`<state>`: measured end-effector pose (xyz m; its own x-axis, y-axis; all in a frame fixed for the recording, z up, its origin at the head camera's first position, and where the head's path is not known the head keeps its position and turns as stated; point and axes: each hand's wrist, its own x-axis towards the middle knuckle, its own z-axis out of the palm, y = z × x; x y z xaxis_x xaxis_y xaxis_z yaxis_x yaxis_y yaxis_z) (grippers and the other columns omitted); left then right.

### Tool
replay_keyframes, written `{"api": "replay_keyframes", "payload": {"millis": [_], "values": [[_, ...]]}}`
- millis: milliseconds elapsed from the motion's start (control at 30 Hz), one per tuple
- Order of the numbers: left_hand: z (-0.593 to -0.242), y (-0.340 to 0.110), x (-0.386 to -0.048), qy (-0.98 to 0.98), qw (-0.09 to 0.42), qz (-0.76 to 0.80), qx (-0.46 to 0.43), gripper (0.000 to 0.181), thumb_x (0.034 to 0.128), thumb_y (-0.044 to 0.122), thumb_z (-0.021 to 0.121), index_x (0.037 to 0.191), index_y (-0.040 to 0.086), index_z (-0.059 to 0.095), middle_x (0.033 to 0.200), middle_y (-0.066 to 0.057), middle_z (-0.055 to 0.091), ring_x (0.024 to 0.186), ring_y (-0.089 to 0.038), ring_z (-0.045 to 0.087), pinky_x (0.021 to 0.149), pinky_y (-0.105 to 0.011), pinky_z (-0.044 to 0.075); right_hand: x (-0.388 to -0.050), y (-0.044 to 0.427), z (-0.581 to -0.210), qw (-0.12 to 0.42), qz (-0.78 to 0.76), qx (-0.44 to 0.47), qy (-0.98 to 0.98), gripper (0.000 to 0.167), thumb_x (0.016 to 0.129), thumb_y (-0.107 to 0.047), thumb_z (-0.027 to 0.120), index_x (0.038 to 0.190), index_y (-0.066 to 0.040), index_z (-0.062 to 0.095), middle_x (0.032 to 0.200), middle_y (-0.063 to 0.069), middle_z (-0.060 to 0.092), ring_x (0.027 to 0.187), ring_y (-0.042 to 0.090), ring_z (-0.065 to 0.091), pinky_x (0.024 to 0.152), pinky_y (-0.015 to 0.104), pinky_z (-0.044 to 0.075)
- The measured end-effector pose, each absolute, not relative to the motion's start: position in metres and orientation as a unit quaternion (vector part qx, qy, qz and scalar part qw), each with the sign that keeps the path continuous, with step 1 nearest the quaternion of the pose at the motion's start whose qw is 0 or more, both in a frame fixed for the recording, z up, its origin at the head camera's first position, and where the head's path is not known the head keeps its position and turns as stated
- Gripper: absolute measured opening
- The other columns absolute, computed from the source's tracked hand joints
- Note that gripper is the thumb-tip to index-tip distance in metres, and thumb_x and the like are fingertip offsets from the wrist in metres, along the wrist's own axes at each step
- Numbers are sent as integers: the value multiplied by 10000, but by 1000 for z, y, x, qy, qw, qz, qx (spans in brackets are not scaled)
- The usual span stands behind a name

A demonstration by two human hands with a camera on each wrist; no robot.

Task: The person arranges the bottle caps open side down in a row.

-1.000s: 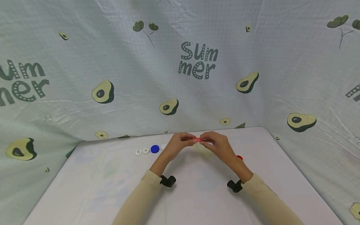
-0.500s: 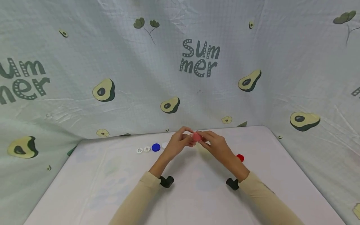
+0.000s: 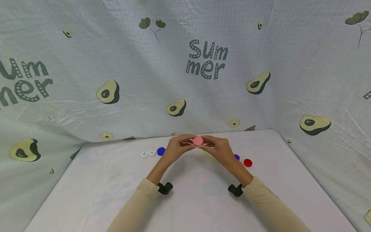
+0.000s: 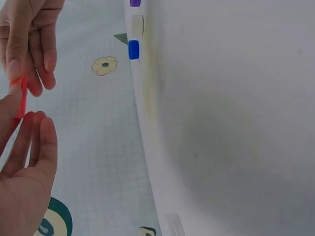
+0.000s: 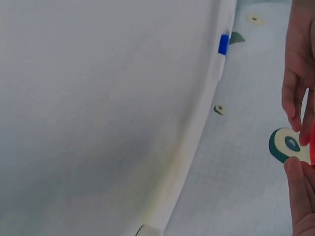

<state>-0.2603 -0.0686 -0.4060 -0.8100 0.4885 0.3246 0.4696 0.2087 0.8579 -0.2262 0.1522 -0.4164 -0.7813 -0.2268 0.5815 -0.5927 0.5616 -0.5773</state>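
Note:
A round pink bottle cap (image 3: 198, 141) is held up above the far part of the table, its flat face turned to the head camera. My left hand (image 3: 177, 149) pinches its left edge between thumb and fingers. From the opposite side my right hand (image 3: 218, 148) grips the right edge the same way. In the left wrist view the cap (image 4: 23, 98) appears edge-on between the fingertips of both hands. Only a red sliver of the cap (image 5: 312, 142) shows at the border of the right wrist view.
Left of the hands lie two white caps (image 3: 144, 154) and a blue cap (image 3: 161, 151) in a row. A purple cap (image 3: 236, 157), partly hidden by the right arm, and a red cap (image 3: 247, 162) lie right. Behind the white table (image 3: 116, 193) hangs a patterned curtain (image 3: 139, 96).
The pink cap has turned from nearly edge-on to facing the head camera. Both hands have shifted slightly left, and the left fingers have regripped its edge. The purple cap has come into sight.

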Motion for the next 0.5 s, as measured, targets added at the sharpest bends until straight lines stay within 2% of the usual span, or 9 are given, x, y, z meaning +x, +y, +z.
{"api": "replay_keyframes", "payload": {"millis": [200, 400, 500], "values": [[-404, -84, -258, 784, 4, 554, 278, 411, 896, 122, 787, 1294, 70, 698, 1236, -108, 717, 1130, -257, 696, 946, -328, 568, -230, 137, -415, 190, 418, 234, -857, 391, 888, -210, 801, 1244, -78, 710, 1133, 75, 760, 975, 204, 751, 851, 309, 599], [-402, -102, -258, 806, -8, 525, 272, 384, 882, 133, 802, 1253, 78, 719, 1204, -61, 732, 1085, -199, 711, 918, -285, 576, -234, 120, -419, 176, 416, 245, -858, 389, 905, -237, 784, 1261, -99, 707, 1173, 49, 750, 987, 190, 746, 865, 293, 594], [-400, -111, -257, 815, -18, 503, 287, 367, 872, 111, 808, 1224, 51, 724, 1179, -78, 736, 1054, -208, 720, 907, -281, 580, -236, 112, -420, 167, 415, 256, -857, 389, 902, -231, 785, 1258, -94, 709, 1179, 42, 747, 988, 184, 744, 864, 279, 592]]}}
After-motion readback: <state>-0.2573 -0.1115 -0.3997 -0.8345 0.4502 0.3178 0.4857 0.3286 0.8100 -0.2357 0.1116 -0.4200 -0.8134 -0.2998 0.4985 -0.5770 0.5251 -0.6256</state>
